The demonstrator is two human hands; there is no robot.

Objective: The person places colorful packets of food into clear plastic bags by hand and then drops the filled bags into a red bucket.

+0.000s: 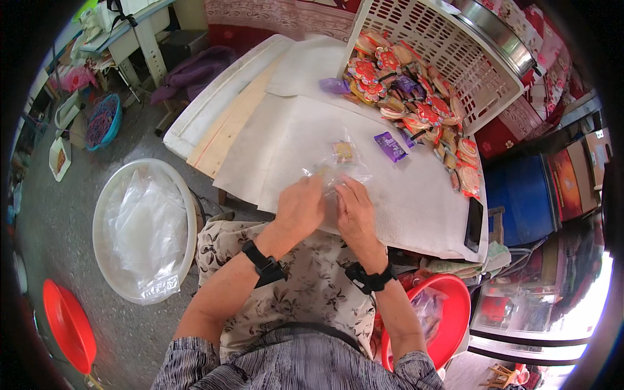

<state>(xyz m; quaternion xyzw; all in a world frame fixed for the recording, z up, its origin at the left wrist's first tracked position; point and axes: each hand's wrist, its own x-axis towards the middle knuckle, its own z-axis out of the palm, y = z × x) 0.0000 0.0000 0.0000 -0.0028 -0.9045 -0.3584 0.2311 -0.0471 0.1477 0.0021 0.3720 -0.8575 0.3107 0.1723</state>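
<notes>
Both hands are at the near edge of the covered table, closed on a clear plastic bag (354, 170). My left hand (301, 207) has its fingers curled at the bag's left side; the fingertips are partly hidden. My right hand (356, 209) pinches the bag's near right edge. A small yellowish packet (343, 152) shows at the far end of the bag; whether it lies inside or beneath is hard to tell. A purple packet (390, 147) rests on the table just beyond, to the right. Farther back is a heap of small wrapped packets (426, 112), many with red flower shapes.
A white plastic crate (478, 58) lies tipped on its side behind the heap. At the right table edge is a black phone (474, 224). A white tub of clear bags (99, 240) stands left of my knees, a red basin (460, 305) on the right.
</notes>
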